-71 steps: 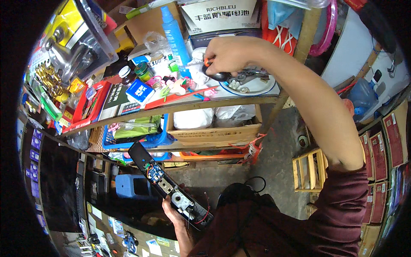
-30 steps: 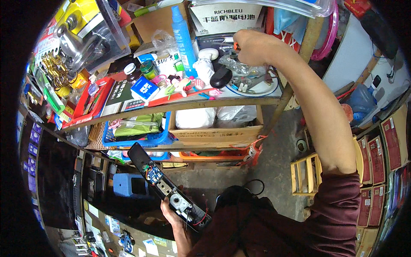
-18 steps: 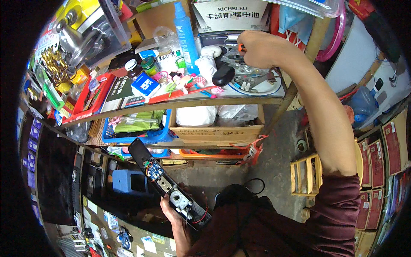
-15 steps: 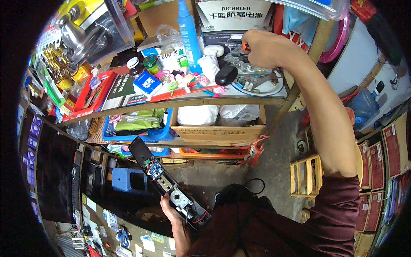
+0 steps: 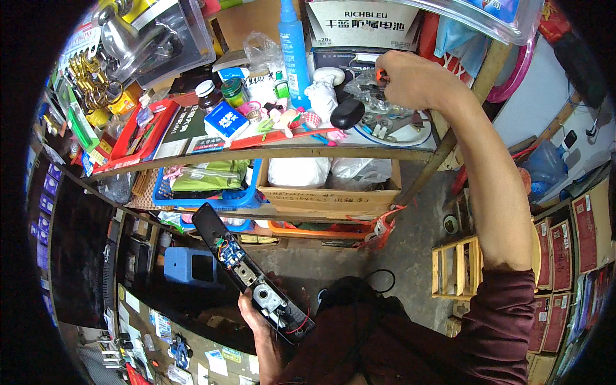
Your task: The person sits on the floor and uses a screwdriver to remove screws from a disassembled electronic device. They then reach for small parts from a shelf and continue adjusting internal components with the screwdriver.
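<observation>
In the head view, the left hand [image 5: 256, 314] is low, its fingers wrapped around the long black case [image 5: 253, 276] below the shelf [image 5: 256, 153]. The right arm bends high; the right hand [image 5: 412, 80] curls its fingers tight around an orange thing [image 5: 381, 77] near the plate [image 5: 389, 144].

Grey floor [image 5: 414, 260], slatted wooden chair [image 5: 461, 266], blue stool [image 5: 177, 264], shelving [image 5: 256, 154], perhaps a pale wall [image 5: 536, 96]

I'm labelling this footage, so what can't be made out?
All in the head view:
Orange thing: partly covered by the right hand holding it.
Left hand: fingers mostly behind the black case.
Parts on the plate: too small to name.
Blue bottle: top cut off by the upper edge.
</observation>
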Demonstrator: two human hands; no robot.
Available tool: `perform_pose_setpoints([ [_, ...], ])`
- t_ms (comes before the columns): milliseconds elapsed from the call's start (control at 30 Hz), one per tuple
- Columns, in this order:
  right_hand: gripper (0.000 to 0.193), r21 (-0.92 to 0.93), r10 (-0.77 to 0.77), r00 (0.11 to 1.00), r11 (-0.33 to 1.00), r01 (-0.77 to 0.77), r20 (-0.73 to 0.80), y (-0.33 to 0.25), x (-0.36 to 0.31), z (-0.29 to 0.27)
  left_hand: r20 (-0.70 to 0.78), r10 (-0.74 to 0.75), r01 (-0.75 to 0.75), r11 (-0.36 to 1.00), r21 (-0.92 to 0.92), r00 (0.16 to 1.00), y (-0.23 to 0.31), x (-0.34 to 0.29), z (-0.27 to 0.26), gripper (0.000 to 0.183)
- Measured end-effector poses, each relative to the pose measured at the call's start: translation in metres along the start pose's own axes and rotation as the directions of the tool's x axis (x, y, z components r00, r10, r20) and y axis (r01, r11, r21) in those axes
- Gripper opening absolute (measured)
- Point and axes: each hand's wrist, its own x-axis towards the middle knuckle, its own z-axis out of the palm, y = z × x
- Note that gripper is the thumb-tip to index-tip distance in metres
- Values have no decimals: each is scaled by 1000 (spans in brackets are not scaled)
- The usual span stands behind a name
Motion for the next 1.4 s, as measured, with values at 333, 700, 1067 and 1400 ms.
perform_pose_setpoints([
  [333,36,112,28,998,993,-35,62,0,-5,3,-7,-8,8,1000,-1,1000,-3,2,-4,52],
  [700,34,157,63,998,986,-64,8,0,-17,30,0,14,-14,1000,22,1000,-3,2,-4,51],
  [1067,35,116,185,955,980,-161,-232,0,27,70,18,-12,11,999,34,1000,-2,6,3,51],
  [1400,25,536,514,808,786,-310,-287,5,15,73,-75,19,-13,997,80,997,0,9,6,50],
])
